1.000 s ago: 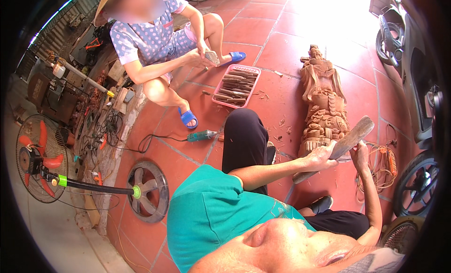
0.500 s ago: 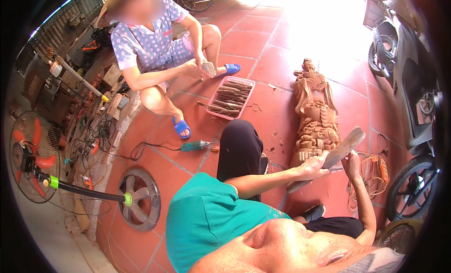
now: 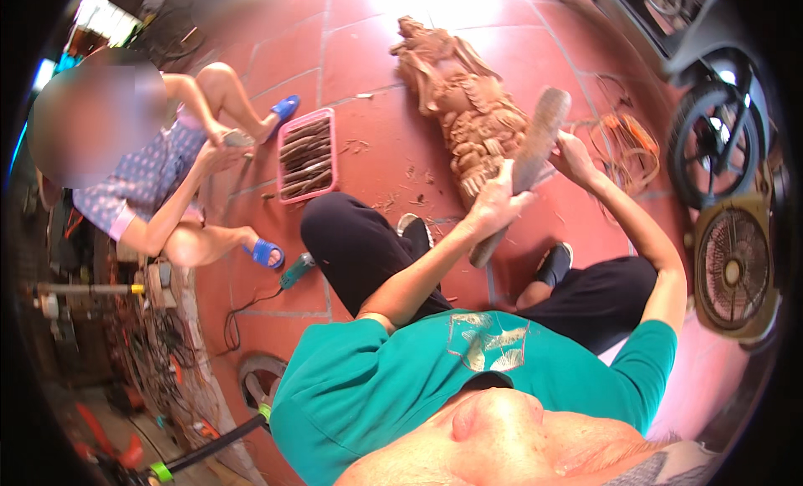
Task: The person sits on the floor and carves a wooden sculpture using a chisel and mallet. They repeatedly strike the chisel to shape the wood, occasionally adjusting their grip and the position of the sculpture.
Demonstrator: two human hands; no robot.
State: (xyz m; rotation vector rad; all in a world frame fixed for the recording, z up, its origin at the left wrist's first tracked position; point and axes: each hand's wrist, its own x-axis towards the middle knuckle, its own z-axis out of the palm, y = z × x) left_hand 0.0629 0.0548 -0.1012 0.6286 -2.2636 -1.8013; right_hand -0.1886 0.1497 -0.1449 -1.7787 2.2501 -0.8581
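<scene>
A long, flat grey-brown bar (image 3: 539,139) with a rounded end slants up in front of me; I cannot tell whether it is stone or wood. Its lower half is in the grip of my left hand (image 3: 500,200). My right hand (image 3: 575,160) is closed beside the bar's right edge, fingers bent in. Whatever those fingers hold, if anything, is hidden. Beyond the bar, a carved wooden statue (image 3: 468,97) of a robed figure lies on the red tiles, its base toward me.
At left, a seated co-worker (image 3: 155,181) holds a small greyish block (image 3: 238,140). A pink basket (image 3: 335,164) of dark sticklike tools stands between us. A teal power tool (image 3: 297,270), orange cord (image 3: 640,139), box fan (image 3: 732,268) and motorbike wheel (image 3: 715,143) surround me. Wood chips litter the tiles.
My view has swung, so the statue and basket appear farther left and higher. My left hand still grips the bar, and my right hand stays beside it.
</scene>
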